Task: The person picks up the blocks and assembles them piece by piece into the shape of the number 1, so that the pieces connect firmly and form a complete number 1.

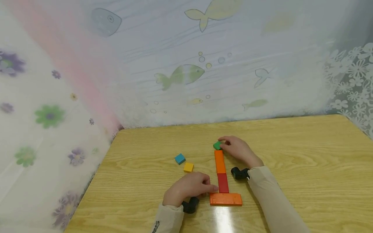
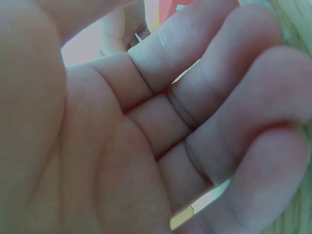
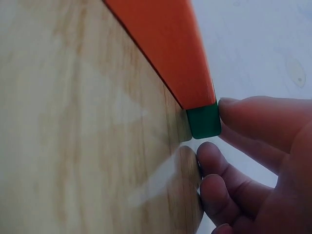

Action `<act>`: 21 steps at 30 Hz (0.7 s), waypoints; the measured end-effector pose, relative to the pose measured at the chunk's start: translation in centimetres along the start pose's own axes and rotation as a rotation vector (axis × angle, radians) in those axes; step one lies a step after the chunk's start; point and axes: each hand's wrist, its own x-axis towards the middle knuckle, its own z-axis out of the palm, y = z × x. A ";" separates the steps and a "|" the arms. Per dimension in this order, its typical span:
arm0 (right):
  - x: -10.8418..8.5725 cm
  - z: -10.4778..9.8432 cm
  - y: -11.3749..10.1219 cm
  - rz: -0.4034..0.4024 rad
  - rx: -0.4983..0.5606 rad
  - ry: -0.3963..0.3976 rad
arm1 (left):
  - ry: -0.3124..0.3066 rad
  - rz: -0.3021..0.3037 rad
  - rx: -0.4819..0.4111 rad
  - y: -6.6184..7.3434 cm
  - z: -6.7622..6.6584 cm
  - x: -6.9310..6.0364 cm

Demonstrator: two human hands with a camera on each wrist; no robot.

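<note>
My right hand [image 1: 237, 150] is at the far end of a line of blocks, thumb and a finger at a small green block [image 1: 217, 145]. In the right wrist view the green block [image 3: 204, 121] meets the end of a long orange block [image 3: 168, 48], and a fingertip touches its side. Below that orange block [image 1: 220, 161] lies a red block [image 1: 223, 183], above a crosswise orange block [image 1: 225, 199]. My left hand [image 1: 190, 187] rests beside the lower blocks, one fingertip at the corner where red and orange meet. Its fingers [image 2: 234, 97] bend loosely, with nothing visible in the palm.
A blue block [image 1: 180, 159] and a yellow block [image 1: 188, 167] lie on the wooden table [image 1: 140, 181], beyond my left hand. Black wrist devices [image 1: 239, 173] sit by both cuffs. A curtain printed with fish [image 1: 186, 74] hangs behind the table's far edge.
</note>
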 end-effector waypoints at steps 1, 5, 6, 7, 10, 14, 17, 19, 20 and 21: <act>0.0 0.0 0.0 0.001 -0.001 0.002 | 0.001 0.001 -0.002 0.0 0.0 0.0; 0.0 0.1 0.2 -0.006 -0.007 -0.002 | 0.002 0.006 0.001 0.0 0.1 0.0; 0.0 0.1 0.2 -0.005 -0.009 -0.004 | 0.001 0.008 0.002 -0.1 0.1 0.0; 0.0 0.1 0.2 -0.003 -0.009 -0.006 | 0.001 0.008 0.001 -0.1 0.1 0.0; 0.0 0.1 0.2 -0.005 -0.010 -0.006 | 0.000 0.001 -0.003 0.0 0.1 -0.1; 0.1 0.1 0.1 -0.003 -0.009 0.000 | 0.002 -0.005 -0.006 0.0 0.0 0.0; 0.1 0.0 0.1 0.000 -0.015 -0.004 | 0.005 -0.002 0.000 0.1 0.0 0.0; 0.2 0.0 0.1 0.004 -0.019 -0.008 | 0.006 -0.005 0.000 0.0 0.0 0.0; 0.2 0.0 0.1 0.003 -0.021 -0.009 | 0.005 -0.007 0.002 0.0 0.0 0.1; 0.2 0.0 0.1 0.001 -0.022 -0.009 | 0.006 -0.008 0.006 0.0 0.0 0.1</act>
